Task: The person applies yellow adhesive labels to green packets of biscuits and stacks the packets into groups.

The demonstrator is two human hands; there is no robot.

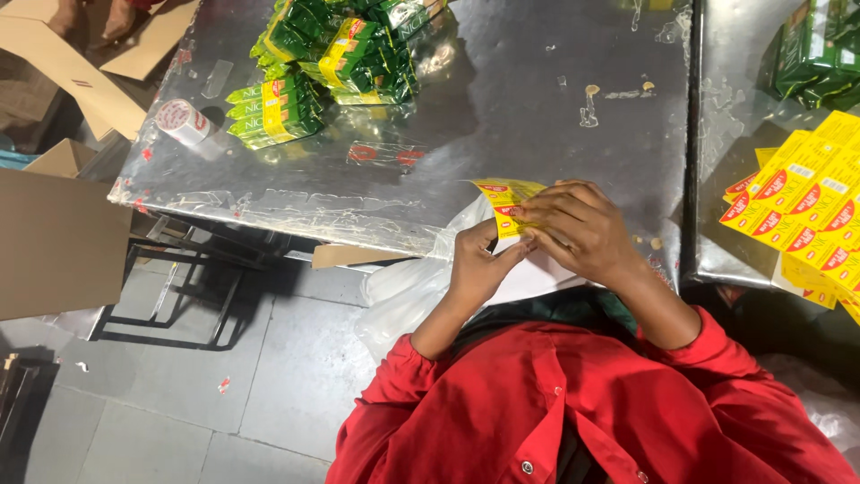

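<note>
Both hands meet at the near edge of a shiny metal table (502, 116). My left hand (479, 264) and my right hand (578, 229) together grip a small yellow carton with red marks (503, 194), which is flat or partly folded. My right hand covers most of its lower part, with the fingers curled over it. My left thumb and fingers press its lower left side. My red sleeves show below.
Stacks of green and yellow packets (331, 63) lie at the table's far side, and a tape roll (182, 119) sits at its left corner. Flat yellow cartons (806, 211) are piled on a second table at the right. Brown cardboard boxes (58, 237) stand at the left.
</note>
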